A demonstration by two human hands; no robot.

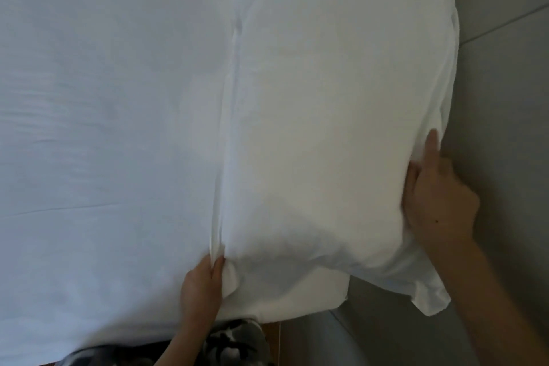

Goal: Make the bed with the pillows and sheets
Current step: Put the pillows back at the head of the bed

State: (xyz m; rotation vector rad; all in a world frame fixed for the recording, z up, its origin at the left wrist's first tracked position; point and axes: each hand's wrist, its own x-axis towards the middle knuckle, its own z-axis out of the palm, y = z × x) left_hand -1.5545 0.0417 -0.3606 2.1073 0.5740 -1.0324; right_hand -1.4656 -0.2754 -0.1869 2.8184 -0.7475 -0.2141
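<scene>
Left hand (202,282) grip on pillow (326,142) corner.

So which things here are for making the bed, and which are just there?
For the job:
- pillow, in its white case
- bed sheet
- left hand, pinching the pillow's near corner
- right hand, pressed against the pillow's side

Just there:
- grey headboard
- patterned clothing at the bottom edge
</scene>
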